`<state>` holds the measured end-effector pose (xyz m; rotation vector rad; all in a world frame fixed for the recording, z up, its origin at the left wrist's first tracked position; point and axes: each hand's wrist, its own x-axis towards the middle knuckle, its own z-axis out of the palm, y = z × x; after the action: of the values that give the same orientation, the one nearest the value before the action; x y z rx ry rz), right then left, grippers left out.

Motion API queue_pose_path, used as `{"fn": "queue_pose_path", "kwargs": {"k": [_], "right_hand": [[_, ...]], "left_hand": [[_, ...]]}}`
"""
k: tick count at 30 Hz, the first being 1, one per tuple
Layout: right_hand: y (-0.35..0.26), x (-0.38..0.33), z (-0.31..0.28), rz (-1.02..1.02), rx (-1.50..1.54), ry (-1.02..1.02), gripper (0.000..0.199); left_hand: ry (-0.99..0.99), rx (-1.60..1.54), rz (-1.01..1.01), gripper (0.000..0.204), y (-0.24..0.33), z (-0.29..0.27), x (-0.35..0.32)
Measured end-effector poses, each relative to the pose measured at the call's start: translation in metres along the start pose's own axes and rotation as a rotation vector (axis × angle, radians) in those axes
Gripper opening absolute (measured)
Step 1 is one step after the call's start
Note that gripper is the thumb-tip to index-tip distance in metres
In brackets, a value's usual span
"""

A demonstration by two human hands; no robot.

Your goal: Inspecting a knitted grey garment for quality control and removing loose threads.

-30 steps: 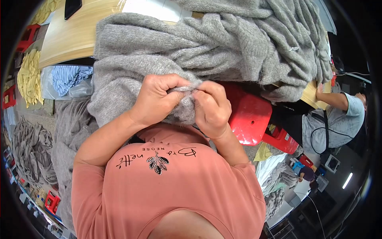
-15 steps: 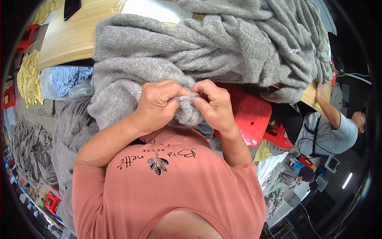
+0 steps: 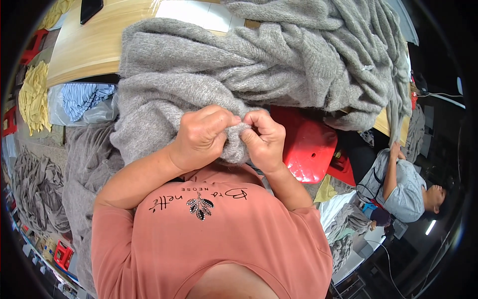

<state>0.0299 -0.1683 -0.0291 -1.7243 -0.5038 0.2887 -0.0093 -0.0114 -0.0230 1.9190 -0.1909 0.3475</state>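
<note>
Grey fuzzy knit (image 3: pixel 147 124): bunched close before the pink T-shirt (image 3: pixel 234 239). Left hand (image 3: pixel 201 133) and right hand (image 3: pixel 265 142) each pinch a fold of it, thumb to forefinger, nearly meeting. Risk: uneven pulling could stretch or snag stitches. Grey knit pile (image 3: pixel 298 57) overhangs the bench (image 3: pixel 87 47) near the red stool (image 3: pixel 309 154); a tug by the co-worker's hand (image 3: pixel 395 149) at its hanging end could drag it.
</note>
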Motion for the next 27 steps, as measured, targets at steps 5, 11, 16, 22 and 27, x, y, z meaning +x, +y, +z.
{"fn": "queue_pose_path", "kwargs": {"k": [5, 11, 16, 22, 27], "right_hand": [[-0.005, 0.002, -0.001, -0.134, -0.133, -0.014, 0.014], [-0.013, 0.003, 0.010, -0.195, -0.249, 0.029, 0.018], [-0.007, 0.007, 0.021, -0.384, -0.392, 0.091, 0.021], [0.001, 0.016, 0.019, -0.689, -0.554, 0.089, 0.026], [-0.002, 0.016, 0.025, -0.601, -0.566, 0.135, 0.026]], "left_hand": [[0.086, -0.036, 0.092, 0.032, -0.004, 0.000, 0.000], [0.088, -0.002, 0.072, 0.035, -0.002, -0.007, -0.004], [0.189, 0.089, 0.170, 0.033, 0.000, -0.006, -0.007], [0.206, -0.120, -0.133, 0.025, 0.002, -0.008, -0.011], [0.216, -0.056, -0.057, 0.027, 0.003, -0.009, -0.010]]}}
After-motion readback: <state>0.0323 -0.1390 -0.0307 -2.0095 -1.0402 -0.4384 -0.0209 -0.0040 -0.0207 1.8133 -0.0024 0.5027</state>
